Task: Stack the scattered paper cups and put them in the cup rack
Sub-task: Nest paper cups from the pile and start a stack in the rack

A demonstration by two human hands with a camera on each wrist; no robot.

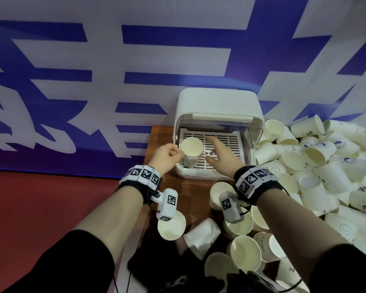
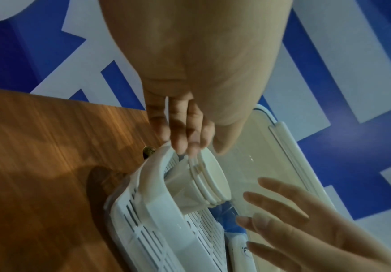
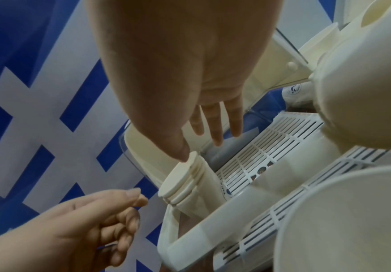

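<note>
A short stack of cream paper cups (image 1: 191, 148) stands upright in the front left corner of the white cup rack (image 1: 199, 174), whose lid is lifted. My left hand (image 1: 176, 152) hovers at the stack's left rim with its fingers loosely curled. The right wrist view shows a small gap between the left hand (image 3: 136, 202) and the stack (image 3: 182, 182). My right hand (image 1: 212, 149) is spread flat over the slatted tray, just right of the stack, holding nothing. In the left wrist view the stack (image 2: 203, 184) lies below my left fingertips (image 2: 185, 145).
A large heap of loose paper cups (image 1: 315, 161) covers the table to the right of the rack. More cups (image 1: 171, 227) lie under my wrists at the front. The wooden table (image 1: 163, 132) ends just left of the rack, beside a blue-and-white banner wall.
</note>
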